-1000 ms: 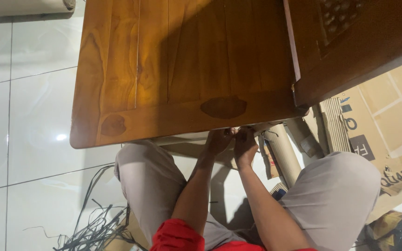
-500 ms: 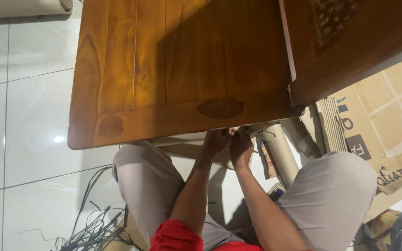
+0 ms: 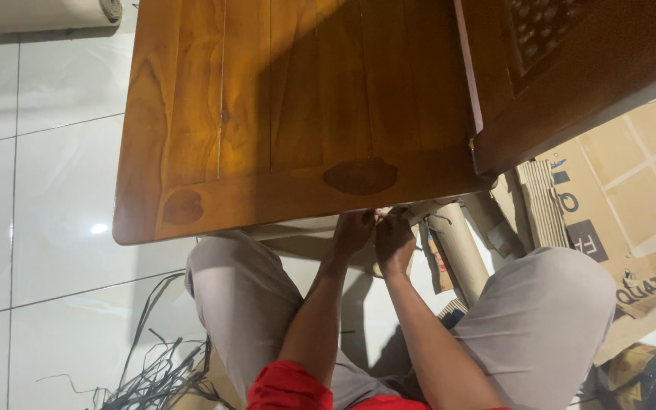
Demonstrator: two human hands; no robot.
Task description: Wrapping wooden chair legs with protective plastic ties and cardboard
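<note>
Both hands work close together just below the near edge of the tabletop [image 3: 298, 114]. The left hand [image 3: 353, 231] and right hand [image 3: 395, 241] meet at the fingertips, which are tucked under the edge. Fingers of both hands are curled inward as if pinching something small, but the item is hidden by the tabletop and the fingers; whether either hand is clenched on it cannot be told.

Position of surroundings, relative to the grip:
- Directly above: the tabletop's edge, with a dark oval knot [image 3: 360, 176] just above the fingertips.
- Just to the right: a cardboard tube [image 3: 465, 250] lying on the floor, passing under the table.
- Further right: flattened cardboard [image 3: 632, 197], and above it a dark wooden panel [image 3: 571, 68] standing against the tabletop corner.
- Well below and to the left: loose black strips [image 3: 153, 364] on the tile floor.

Procedure note, as a judgement: work of this kind is done by feel, since the contact point is out of sight. Keep both wrists steady, brace the forearms against the knees, and keep the fingertips opposed so the small part cannot slip.
</note>
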